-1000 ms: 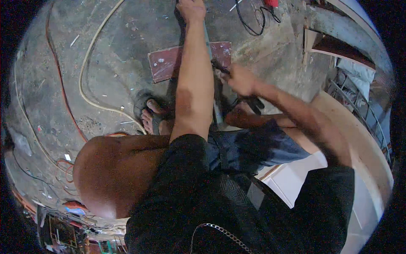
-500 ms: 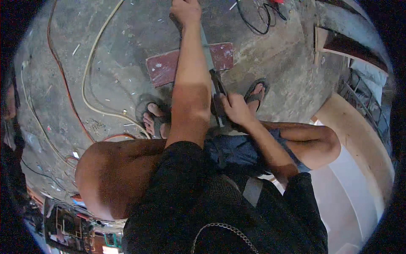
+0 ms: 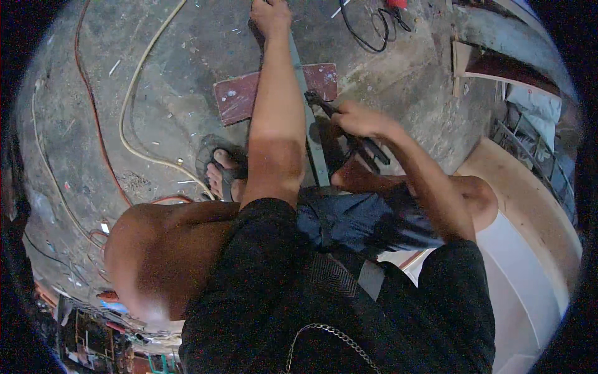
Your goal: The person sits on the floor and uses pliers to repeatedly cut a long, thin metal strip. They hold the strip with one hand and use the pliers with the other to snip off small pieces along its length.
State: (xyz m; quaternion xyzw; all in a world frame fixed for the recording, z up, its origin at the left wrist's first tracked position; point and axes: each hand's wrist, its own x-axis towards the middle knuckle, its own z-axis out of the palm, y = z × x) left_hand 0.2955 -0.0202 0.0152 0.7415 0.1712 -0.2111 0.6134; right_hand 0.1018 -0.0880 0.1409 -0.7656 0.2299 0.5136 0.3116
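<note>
A long, narrow grey metal bar (image 3: 316, 156) runs from near my lap away to the top of the view, crossing a dark red board (image 3: 237, 103) on the floor. My left hand (image 3: 272, 17) is closed around the bar's far part, partly cut off by the upper edge. In my right hand (image 3: 360, 118) are dark pliers (image 3: 372, 154), held closed in the fingers. Their head lies against the right edge of the bar, beside the board, and the two handles stick out toward the lower right. Whether the jaws bite the metal I cannot tell.
A cream hose (image 3: 128, 112) and an orange cord (image 3: 87, 87) curve over the concrete floor at left. A black cable (image 3: 367, 43) leads to a red object (image 3: 397, 3) at top right. Curved wooden panels (image 3: 529, 187) stand at right. My sandalled foot (image 3: 221, 171) is left of the bar.
My right hand has moved up and to the right. The pliers have swung round, so their handles now slant out to the right of the bar. My left hand keeps its grip.
</note>
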